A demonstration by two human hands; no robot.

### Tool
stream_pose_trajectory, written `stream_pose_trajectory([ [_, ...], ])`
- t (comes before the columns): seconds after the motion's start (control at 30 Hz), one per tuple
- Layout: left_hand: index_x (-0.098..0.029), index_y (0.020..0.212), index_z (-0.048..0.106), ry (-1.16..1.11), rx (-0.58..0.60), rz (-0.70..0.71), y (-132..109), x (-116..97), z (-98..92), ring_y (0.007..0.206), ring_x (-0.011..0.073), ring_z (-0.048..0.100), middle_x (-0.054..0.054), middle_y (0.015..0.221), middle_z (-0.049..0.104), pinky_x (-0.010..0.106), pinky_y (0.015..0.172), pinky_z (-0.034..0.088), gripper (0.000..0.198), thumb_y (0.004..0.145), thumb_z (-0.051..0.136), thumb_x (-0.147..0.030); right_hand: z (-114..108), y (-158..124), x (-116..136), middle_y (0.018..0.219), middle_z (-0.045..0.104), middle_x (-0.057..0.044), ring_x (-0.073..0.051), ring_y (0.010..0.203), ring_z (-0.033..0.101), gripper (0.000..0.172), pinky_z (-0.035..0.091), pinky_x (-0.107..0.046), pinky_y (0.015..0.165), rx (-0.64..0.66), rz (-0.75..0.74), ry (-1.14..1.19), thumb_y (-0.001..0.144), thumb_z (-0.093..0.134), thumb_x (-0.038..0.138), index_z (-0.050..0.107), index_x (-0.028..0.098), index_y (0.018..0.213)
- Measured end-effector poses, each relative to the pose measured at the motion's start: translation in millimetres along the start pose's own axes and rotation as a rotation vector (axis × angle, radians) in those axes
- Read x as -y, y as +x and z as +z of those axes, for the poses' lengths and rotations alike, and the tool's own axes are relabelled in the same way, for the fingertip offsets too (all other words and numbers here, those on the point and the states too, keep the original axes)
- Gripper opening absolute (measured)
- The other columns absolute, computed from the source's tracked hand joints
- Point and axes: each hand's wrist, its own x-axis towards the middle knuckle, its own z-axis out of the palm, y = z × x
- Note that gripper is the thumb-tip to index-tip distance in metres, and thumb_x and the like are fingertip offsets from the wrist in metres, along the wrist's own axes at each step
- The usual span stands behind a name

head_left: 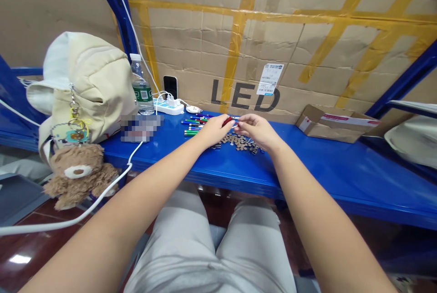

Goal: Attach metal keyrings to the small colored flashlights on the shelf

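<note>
My left hand [215,130] is closed around a small dark red object [227,121], mostly hidden by the fingers; its kind does not show clearly. Close beside it, my right hand [256,130] has its fingertips pinched together near the red object's end. What they pinch is too small to make out. Under and between the hands lies a spread of small brownish, coin-like pieces [243,142] on the blue tabletop [218,165]. Left of them, several slim green, blue and red pen-like tubes [191,133] lie in a row, partly behind my left hand.
At the left stand a cream bag [92,79] with a teddy bear charm [80,172], a water bottle [143,93] and a power strip [169,107]. A white cable [129,163] crosses the table's front edge. An open cardboard box [336,124] sits right, before a large carton [191,52].
</note>
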Motion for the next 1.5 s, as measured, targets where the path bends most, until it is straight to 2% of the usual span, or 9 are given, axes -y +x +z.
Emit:
stream_pose_trajectory([
  [0.17, -0.017, 0.072, 0.051, 0.048, 0.014, -0.001, 2, 0, -1.3, 0.069, 0.0153, 0.053, 0.003, 0.072, 0.059, 0.026, 0.063, 0.035, 0.025, 0.090, 0.045, -0.032, 4, 0, -7, 0.082, 0.066, -0.003, -0.015, 0.076, 0.066, 0.014, 0.054, -0.034, 0.076, 0.101, -0.149, -0.278, 0.081, 0.060, 0.024, 0.055, 0.018, 0.092],
  [0.33, -0.017, 0.067, 0.050, 0.067, 0.022, -0.045, 2, -1, -2.6, 0.067, 0.0159, 0.052, 0.003, 0.069, 0.058, 0.026, 0.061, 0.034, 0.032, 0.090, 0.045, -0.038, 4, -3, -8, 0.099, 0.068, -0.010, -0.022, 0.089, 0.062, 0.013, 0.047, -0.036, 0.080, 0.229, -0.408, -0.910, 0.086, 0.048, 0.021, 0.058, 0.017, 0.093],
  [0.47, -0.018, 0.065, 0.048, 0.064, 0.033, -0.028, 1, -1, -2.3, 0.067, 0.0163, 0.052, 0.002, 0.069, 0.058, 0.027, 0.062, 0.035, 0.034, 0.090, 0.044, -0.040, 7, -8, -4, 0.101, 0.067, -0.013, -0.024, 0.085, 0.061, 0.020, 0.044, -0.034, 0.074, 0.264, -0.385, -1.127, 0.092, 0.039, 0.029, 0.055, 0.017, 0.095],
  [0.67, -0.018, 0.066, 0.048, 0.039, 0.053, 0.007, -1, -3, -3.0, 0.068, 0.0165, 0.053, 0.002, 0.069, 0.058, 0.027, 0.064, 0.036, 0.034, 0.092, 0.042, -0.039, 15, -15, 3, 0.098, 0.069, -0.013, -0.023, 0.079, 0.062, 0.027, 0.042, -0.030, 0.070, 0.311, -0.314, -1.229, 0.094, 0.035, 0.034, 0.055, 0.017, 0.100],
  [0.87, -0.018, 0.066, 0.047, -0.023, 0.034, 0.011, 0, -1, -1.5, 0.067, 0.0157, 0.052, 0.002, 0.070, 0.058, 0.027, 0.064, 0.036, 0.036, 0.092, 0.041, -0.041, 24, -18, 7, 0.095, 0.069, -0.017, -0.026, 0.078, 0.064, 0.031, 0.039, -0.031, 0.067, 0.220, -0.314, -1.459, 0.095, 0.032, 0.031, 0.056, 0.013, 0.104],
  [1.03, -0.017, 0.067, 0.048, -0.106, 0.014, -0.055, 1, 1, -3.1, 0.069, 0.0150, 0.050, 0.001, 0.069, 0.056, 0.026, 0.065, 0.037, 0.039, 0.093, 0.036, -0.045, 20, -14, 8, 0.090, 0.069, -0.016, -0.026, 0.076, 0.064, 0.032, 0.038, -0.031, 0.065, 0.093, -0.266, -1.432, 0.095, 0.031, 0.033, 0.057, 0.015, 0.097],
  [1.17, -0.018, 0.067, 0.050, -0.253, 0.117, -0.107, -1, -1, -5.4, 0.069, 0.0173, 0.051, 0.003, 0.063, 0.053, 0.027, 0.064, 0.038, 0.048, 0.095, 0.026, -0.048, 11, -12, 10, 0.098, 0.068, -0.015, -0.024, 0.087, 0.062, 0.030, 0.040, -0.029, 0.071, 0.038, -0.302, -1.239, 0.095, 0.030, 0.031, 0.056, 0.017, 0.096],
  [1.27, -0.018, 0.068, 0.050, -0.343, 0.155, -0.142, -2, -2, -5.4, 0.062, 0.0168, 0.049, 0.001, 0.055, 0.047, 0.027, 0.058, 0.037, 0.044, 0.094, 0.029, -0.047, 9, -12, 9, 0.100, 0.068, -0.013, -0.023, 0.089, 0.060, 0.029, 0.040, -0.028, 0.075, 0.053, -0.347, -1.155, 0.095, 0.029, 0.029, 0.056, 0.017, 0.097],
  [1.5, -0.020, 0.070, 0.042, -0.634, 0.262, -0.332, 1, -2, -4.7, 0.036, 0.0085, 0.023, -0.007, 0.045, 0.027, 0.022, 0.039, 0.021, 0.035, 0.094, 0.029, -0.042, 11, -11, 5, 0.089, 0.066, -0.011, -0.021, 0.077, 0.057, 0.027, 0.038, -0.029, 0.069, 0.076, -0.363, -1.124, 0.094, 0.028, 0.031, 0.051, 0.019, 0.088],
])
